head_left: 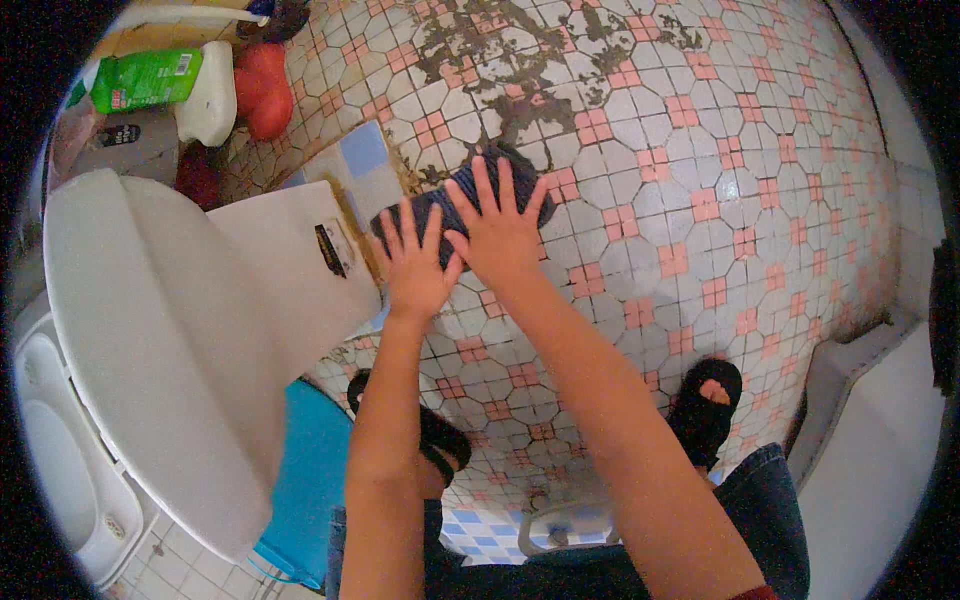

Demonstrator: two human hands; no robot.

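A dark blue ribbed cloth (523,172) lies bunched on the tiled floor (650,290), close to the base of a white ceramic pedestal (290,250). Both palms press down on it from above, side by side, thumbs nearly meeting. My left hand (415,280) covers the cloth's near left part with its fingers spread. Over the right part is my right hand (503,243), a little farther forward, fingers also stretched apart. Dark wet grime (540,60) is smeared across the tiles just beyond the cloth.
The pedestal carries a white basin (150,350) at left. Behind it stand a green-labelled package (145,80), a white bottle (210,95) and a red object (265,90). A teal plastic container (310,480) sits below. My black sandals (705,410) straddle the floor; a pale ledge (860,400) rises at right.
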